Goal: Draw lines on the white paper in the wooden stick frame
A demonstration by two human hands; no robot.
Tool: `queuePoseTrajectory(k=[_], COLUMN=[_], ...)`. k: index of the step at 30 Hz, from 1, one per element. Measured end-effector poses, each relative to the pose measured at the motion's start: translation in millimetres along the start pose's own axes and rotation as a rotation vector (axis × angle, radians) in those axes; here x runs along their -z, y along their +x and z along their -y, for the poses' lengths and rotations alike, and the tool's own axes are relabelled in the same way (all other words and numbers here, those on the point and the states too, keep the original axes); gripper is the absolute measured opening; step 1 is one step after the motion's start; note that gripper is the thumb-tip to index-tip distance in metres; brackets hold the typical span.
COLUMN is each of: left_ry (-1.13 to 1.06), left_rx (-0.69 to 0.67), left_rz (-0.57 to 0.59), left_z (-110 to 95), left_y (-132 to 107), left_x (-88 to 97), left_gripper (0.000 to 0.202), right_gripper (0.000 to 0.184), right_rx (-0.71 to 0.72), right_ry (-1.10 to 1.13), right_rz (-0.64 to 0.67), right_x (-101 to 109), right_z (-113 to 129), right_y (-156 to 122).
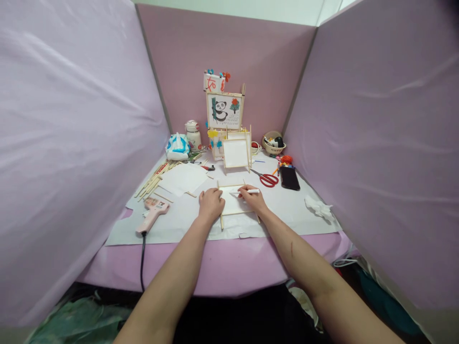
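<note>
A square frame of thin wooden sticks with white paper (234, 200) lies flat on the white sheet covering the table. My left hand (211, 204) rests on the frame's left side, pressing it down. My right hand (252, 198) sits on the frame's right part and holds a white pen-like tool (251, 191) lying across the paper's top edge.
A pink glue gun (153, 211) with a black cord lies at the left. Loose wooden sticks (154, 181), white paper sheets (184, 179), red scissors (267, 179), a black phone (289, 177), crumpled tissue (319, 207) and finished panda frames (225, 111) surround the work. Pink partition walls enclose three sides.
</note>
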State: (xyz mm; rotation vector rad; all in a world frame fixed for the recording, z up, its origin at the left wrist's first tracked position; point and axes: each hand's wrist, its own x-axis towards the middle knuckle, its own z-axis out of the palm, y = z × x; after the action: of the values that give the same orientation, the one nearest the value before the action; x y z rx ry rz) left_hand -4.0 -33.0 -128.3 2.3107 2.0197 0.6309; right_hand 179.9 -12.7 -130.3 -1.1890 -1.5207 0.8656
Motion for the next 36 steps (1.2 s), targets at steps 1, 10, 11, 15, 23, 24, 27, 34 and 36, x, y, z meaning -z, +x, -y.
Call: queuePoseTrajectory(k=[1,10,11,15,23,24,27,34,36], left_ry=[-0.001,-0.009,-0.011,-0.018,-0.019,-0.019,-0.020,-0.022,-0.022], left_rx=[0.001,0.005,0.003,0.001,0.016,0.016,0.015,0.003,0.004], left_rz=[0.001,0.007,0.007,0.012,0.019,0.018,0.014,0.006,0.006], left_z=[0.0,0.7,0.8,0.1,-0.9,-0.8,-0.2,-0.3,-0.3], left_y=[0.0,0.4,0.3,-0.1,0.2,0.3,0.4,0.4,0.4], left_x=[0.0,0.4,0.5,1.9,2.6,2.3,1.4,2.1,2.2], left_gripper=[0.026,0.026,0.026,0.026,0.026,0.026,0.027,0.026,0.026], right_gripper=[0.019,0.021,0.021,0.020,0.018,0.018,0.019,0.019,0.020], right_rx=[-0.001,-0.033,-0.040,-0.065,-0.078,-0.079,-0.084,-0.082,-0.080], right_ry=[0.001,0.006,-0.002,-0.034,-0.046,-0.047,-0.049,-0.024,-0.015], right_rz=[0.012,-0.131,-0.164,-0.241,-0.228,-0.225,-0.215,-0.155,-0.150], right_x=[0.1,7.3,8.6,10.9,8.8,8.8,8.6,7.3,7.8], right_z=[0.3,1.4,1.5,1.7,1.5,1.4,0.6,-1.9,-1.7], right_y=[0.0,0.0,-0.2,-0.9,-0.6,-0.5,-0.2,0.9,0.8])
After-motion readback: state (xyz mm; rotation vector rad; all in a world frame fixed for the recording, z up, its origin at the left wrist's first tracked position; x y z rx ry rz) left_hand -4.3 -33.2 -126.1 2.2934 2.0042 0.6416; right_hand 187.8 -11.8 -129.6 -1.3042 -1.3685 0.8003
